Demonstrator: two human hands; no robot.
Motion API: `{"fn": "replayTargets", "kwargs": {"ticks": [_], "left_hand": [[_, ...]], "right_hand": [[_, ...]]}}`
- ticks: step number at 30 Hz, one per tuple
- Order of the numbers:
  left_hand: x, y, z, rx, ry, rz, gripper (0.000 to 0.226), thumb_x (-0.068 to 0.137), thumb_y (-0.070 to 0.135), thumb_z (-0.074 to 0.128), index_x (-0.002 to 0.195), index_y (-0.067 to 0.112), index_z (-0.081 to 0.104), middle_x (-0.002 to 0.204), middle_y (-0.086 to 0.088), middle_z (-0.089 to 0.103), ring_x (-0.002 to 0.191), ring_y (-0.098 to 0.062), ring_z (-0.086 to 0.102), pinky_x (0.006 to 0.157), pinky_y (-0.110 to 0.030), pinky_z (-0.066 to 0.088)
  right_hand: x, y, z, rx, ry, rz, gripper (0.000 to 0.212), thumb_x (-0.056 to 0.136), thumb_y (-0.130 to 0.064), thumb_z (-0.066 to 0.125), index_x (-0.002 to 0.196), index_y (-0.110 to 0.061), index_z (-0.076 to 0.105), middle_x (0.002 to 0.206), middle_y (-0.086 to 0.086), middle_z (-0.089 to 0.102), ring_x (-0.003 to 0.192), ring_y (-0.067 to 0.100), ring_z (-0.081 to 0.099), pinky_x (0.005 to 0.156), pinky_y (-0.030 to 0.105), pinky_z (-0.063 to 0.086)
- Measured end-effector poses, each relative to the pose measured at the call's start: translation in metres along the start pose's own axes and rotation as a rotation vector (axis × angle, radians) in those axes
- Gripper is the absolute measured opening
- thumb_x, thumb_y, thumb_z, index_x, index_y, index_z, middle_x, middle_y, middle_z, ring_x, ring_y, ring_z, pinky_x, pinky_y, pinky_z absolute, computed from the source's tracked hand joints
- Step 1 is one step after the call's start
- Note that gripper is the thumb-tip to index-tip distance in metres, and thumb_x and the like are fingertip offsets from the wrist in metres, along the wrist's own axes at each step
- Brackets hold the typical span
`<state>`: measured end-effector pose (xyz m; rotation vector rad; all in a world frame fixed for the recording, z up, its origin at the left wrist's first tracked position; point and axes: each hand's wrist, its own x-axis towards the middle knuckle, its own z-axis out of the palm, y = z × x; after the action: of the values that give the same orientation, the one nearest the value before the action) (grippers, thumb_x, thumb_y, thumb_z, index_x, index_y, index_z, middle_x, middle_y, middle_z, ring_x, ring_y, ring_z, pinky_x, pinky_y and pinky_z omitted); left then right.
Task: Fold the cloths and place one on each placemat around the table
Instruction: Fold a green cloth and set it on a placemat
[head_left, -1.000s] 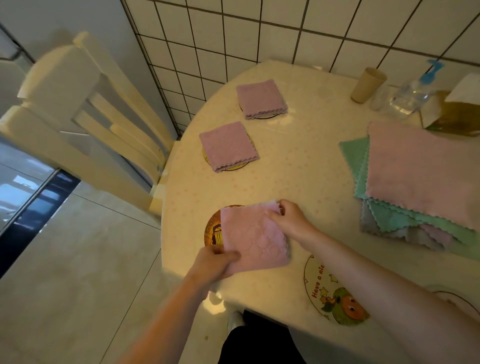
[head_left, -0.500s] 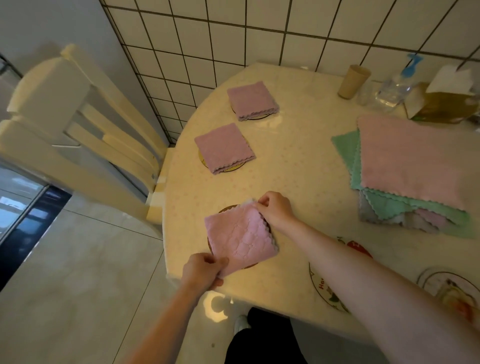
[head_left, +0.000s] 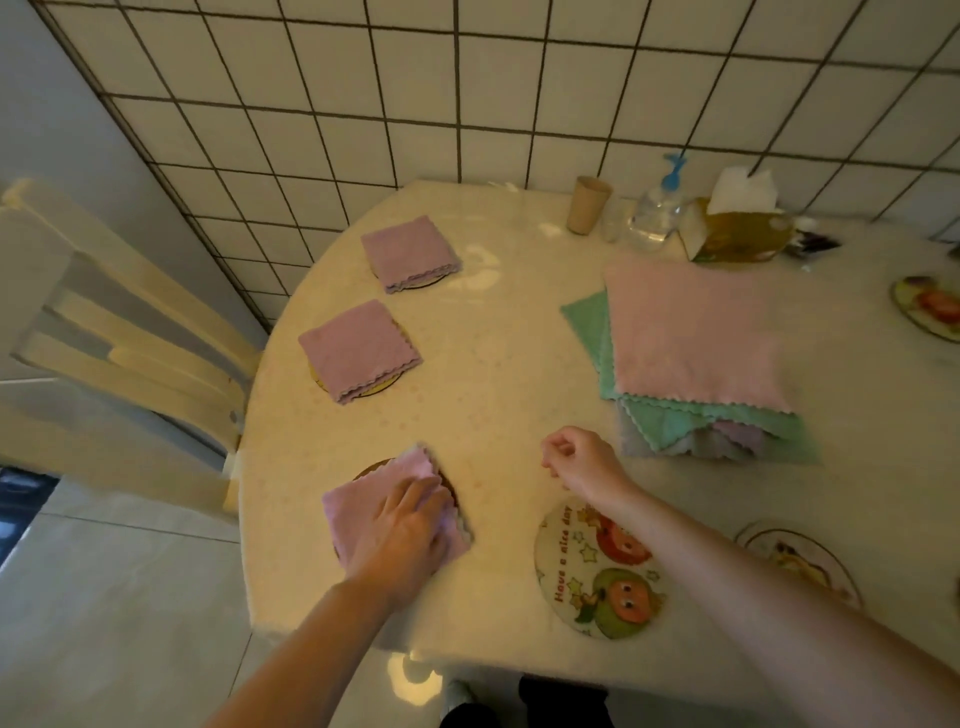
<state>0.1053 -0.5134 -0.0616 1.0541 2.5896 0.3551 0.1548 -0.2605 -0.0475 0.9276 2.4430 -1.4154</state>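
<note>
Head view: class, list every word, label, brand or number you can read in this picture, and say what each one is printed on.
"Have a nice day": printed along the left edge of the round cartoon placemat near the table's front edge.
Tissue box by the wall: any print on it is too blurred to read.
Pump bottle: no label can be read.
Placemat at the right and placemat at the far right: pictures only, no readable words.

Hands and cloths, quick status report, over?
Left hand flat, pressing folded pink cloth onto its placemat. Right hand loosely curled, empty, above table. Cartoon placemat bare, next. Cloth stack within reach, nothing blocking.
</note>
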Motion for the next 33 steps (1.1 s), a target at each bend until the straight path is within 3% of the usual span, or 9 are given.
{"fn": "replayTargets", "kwargs": {"ticks": [4, 8, 10, 16, 19, 23, 27, 31, 33], "left_hand": [[0.038, 0.026, 0.008, 0.047, 0.005, 0.010, 0.038, 0.079, 0.037, 0.049, 0.112, 0.021, 0.061, 0.116, -0.002, 0.061, 0.106, -0.028, 0.060, 0.090, -0.036, 0.052], [0.092, 0.086, 0.004, 0.111, -0.082, 0.017, 0.054, 0.087, 0.024, 0.057, 0.139, 0.019, 0.044, 0.145, -0.001, 0.039, 0.135, -0.025, 0.033, 0.107, -0.038, 0.035], [0.122, 0.126, 0.008, 0.103, -0.048, 0.025, 0.055, 0.088, 0.019, 0.054, 0.141, 0.020, 0.040, 0.148, 0.001, 0.035, 0.138, -0.023, 0.027, 0.109, -0.036, 0.031], [0.202, 0.226, 0.029, 0.047, -0.002, 0.150, 0.052, 0.071, 0.023, 0.041, 0.118, 0.011, 0.062, 0.121, -0.008, 0.061, 0.114, -0.033, 0.056, 0.088, -0.041, 0.054], [0.234, 0.260, 0.037, 0.056, -0.013, 0.212, 0.059, 0.066, 0.026, 0.042, 0.119, 0.010, 0.060, 0.120, -0.011, 0.063, 0.113, -0.034, 0.059, 0.088, -0.042, 0.055], [0.260, 0.281, 0.049, 0.029, -0.029, 0.166, 0.057, 0.076, 0.034, 0.041, 0.128, 0.017, 0.056, 0.132, -0.006, 0.057, 0.125, -0.031, 0.051, 0.098, -0.043, 0.047], [0.271, 0.282, 0.056, 0.064, -0.107, 0.078, 0.053, 0.090, 0.033, 0.053, 0.141, 0.025, 0.042, 0.148, 0.001, 0.038, 0.137, -0.023, 0.032, 0.109, -0.039, 0.034], [0.281, 0.291, 0.056, 0.136, -0.117, 0.021, 0.053, 0.094, 0.044, 0.046, 0.144, 0.031, 0.035, 0.150, 0.005, 0.035, 0.136, -0.024, 0.031, 0.106, -0.040, 0.036], [0.286, 0.296, 0.055, 0.172, -0.135, 0.001, 0.054, 0.093, 0.047, 0.044, 0.143, 0.032, 0.034, 0.149, 0.005, 0.034, 0.134, -0.025, 0.032, 0.102, -0.042, 0.039]], "right_hand": [[0.004, 0.024, -0.063, -0.006, 0.068, -0.012, 0.011, 0.094, -0.021, 0.053, 0.086, -0.019, 0.060, 0.084, -0.002, 0.067, 0.078, 0.016, 0.063, 0.069, 0.033, 0.052], [0.021, 0.066, -0.136, -0.068, 0.173, -0.010, 0.007, 0.092, -0.019, 0.056, 0.086, -0.017, 0.060, 0.085, 0.004, 0.068, 0.082, 0.023, 0.064, 0.075, 0.038, 0.051], [0.032, 0.092, -0.172, -0.152, 0.232, -0.023, 0.005, 0.089, -0.014, 0.059, 0.088, -0.011, 0.063, 0.088, 0.009, 0.069, 0.084, 0.027, 0.064, 0.077, 0.038, 0.051], [0.058, 0.171, -0.254, -0.574, 0.284, -0.182, 0.020, 0.075, 0.000, 0.061, 0.094, -0.008, 0.064, 0.096, 0.013, 0.062, 0.089, 0.034, 0.059, 0.073, 0.038, 0.049], [0.073, 0.194, -0.274, -0.759, 0.227, -0.257, 0.029, 0.070, -0.005, 0.069, 0.097, -0.012, 0.063, 0.097, 0.011, 0.059, 0.089, 0.035, 0.057, 0.067, 0.041, 0.053], [0.088, 0.201, -0.284, -0.920, 0.170, -0.334, 0.032, 0.056, -0.018, 0.080, 0.082, -0.017, 0.062, 0.085, 0.004, 0.060, 0.076, 0.027, 0.061, 0.051, 0.035, 0.050], [0.093, 0.196, -0.290, -1.014, 0.179, -0.451, 0.031, 0.050, -0.019, 0.082, 0.070, -0.021, 0.059, 0.078, -0.002, 0.058, 0.074, 0.022, 0.060, 0.054, 0.032, 0.045], [0.095, 0.199, -0.294, -0.967, 0.132, -0.596, 0.019, 0.063, -0.027, 0.069, 0.076, -0.021, 0.055, 0.082, -0.001, 0.057, 0.078, 0.023, 0.060, 0.058, 0.034, 0.045], [0.096, 0.202, -0.293, -1.006, 0.115, -0.650, 0.025, 0.060, -0.023, 0.070, 0.080, -0.020, 0.056, 0.086, -0.001, 0.058, 0.081, 0.023, 0.059, 0.059, 0.033, 0.045]]}}
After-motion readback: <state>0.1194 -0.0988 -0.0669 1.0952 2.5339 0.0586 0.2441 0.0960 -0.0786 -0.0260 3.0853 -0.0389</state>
